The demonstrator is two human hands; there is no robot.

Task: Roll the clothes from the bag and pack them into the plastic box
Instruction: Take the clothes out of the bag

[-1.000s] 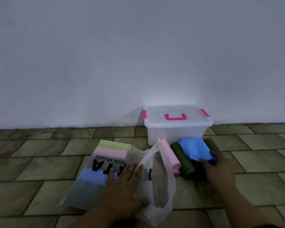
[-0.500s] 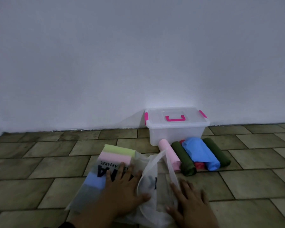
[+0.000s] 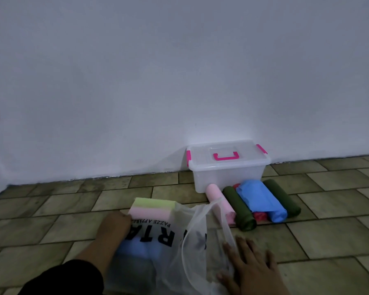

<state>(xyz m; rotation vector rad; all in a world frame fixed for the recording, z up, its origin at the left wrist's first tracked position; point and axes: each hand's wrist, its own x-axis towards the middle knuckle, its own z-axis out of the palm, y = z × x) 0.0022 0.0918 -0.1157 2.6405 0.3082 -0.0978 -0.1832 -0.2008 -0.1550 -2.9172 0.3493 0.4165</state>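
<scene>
A translucent plastic bag [image 3: 168, 237] with black lettering lies on the floor, holding folded green, pink and blue clothes [image 3: 151, 209]. My left hand [image 3: 115, 226] curls around the bag's left edge beside the pink fold. My right hand [image 3: 249, 267] lies flat, fingers spread, on the bag's open mouth. The clear plastic box [image 3: 228, 173] with pink handle and latches stands lidded against the wall. In front of it lie a pink roll [image 3: 217, 199], a dark green roll [image 3: 239, 207], a blue roll [image 3: 262, 201] over a red roll [image 3: 260, 216], and another green roll [image 3: 283, 199].
The floor is brown-green tile [image 3: 51, 209], ending at a plain white wall [image 3: 136, 81] just behind the box. Bare tiles stretch to the left of the bag and to the right of the rolls.
My right hand left the rolled clothes and came back to the bag's mouth. My left hand slid from the top of the bag to its left edge.
</scene>
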